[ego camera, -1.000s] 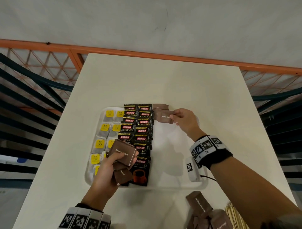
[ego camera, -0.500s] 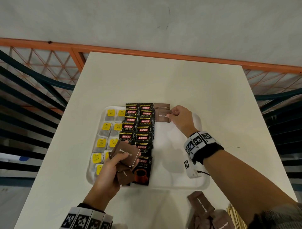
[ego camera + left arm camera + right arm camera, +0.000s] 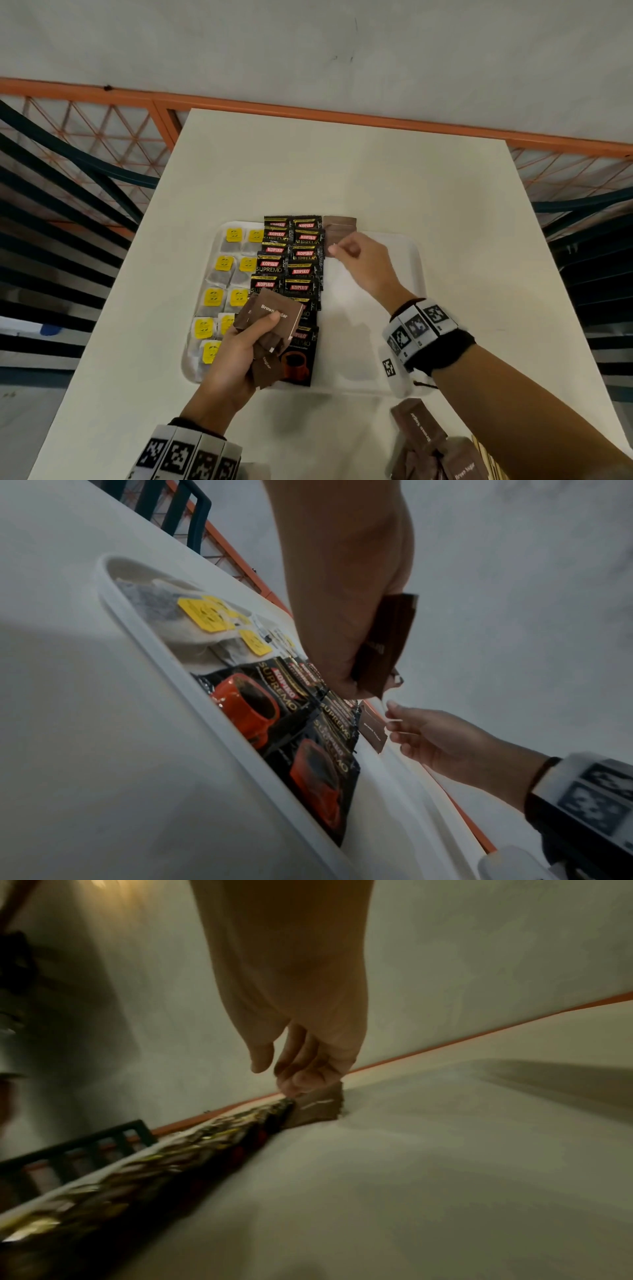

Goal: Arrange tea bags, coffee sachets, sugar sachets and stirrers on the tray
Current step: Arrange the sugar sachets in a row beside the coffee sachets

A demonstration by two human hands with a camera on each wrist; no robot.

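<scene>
A white tray (image 3: 363,329) holds tea bags (image 3: 224,274) with yellow tags on the left and two columns of black coffee sachets (image 3: 301,270) in the middle. A short overlapping row of brown sugar sachets (image 3: 339,224) starts at the far end, right of the coffee. My right hand (image 3: 359,260) lays one more sugar sachet (image 3: 331,251) (image 3: 318,1107) against that row. Its curled fingertips (image 3: 298,1081) touch the sachet's edge, and the thumb stands clear. My left hand (image 3: 239,349) hovers over the tray's near end. It grips a bundle of sugar sachets (image 3: 274,317) (image 3: 387,645).
Loose brown sugar sachets (image 3: 421,425) lie on the white table near its front right, with wooden stirrers (image 3: 486,459) beside them. An orange railing (image 3: 308,104) runs behind the table's far edge. The tray's right half is bare.
My right hand has moved left and down, bringing its sugar sachet onto the tray against the brown row, and the thumb has lifted off. The left hand has barely moved.
</scene>
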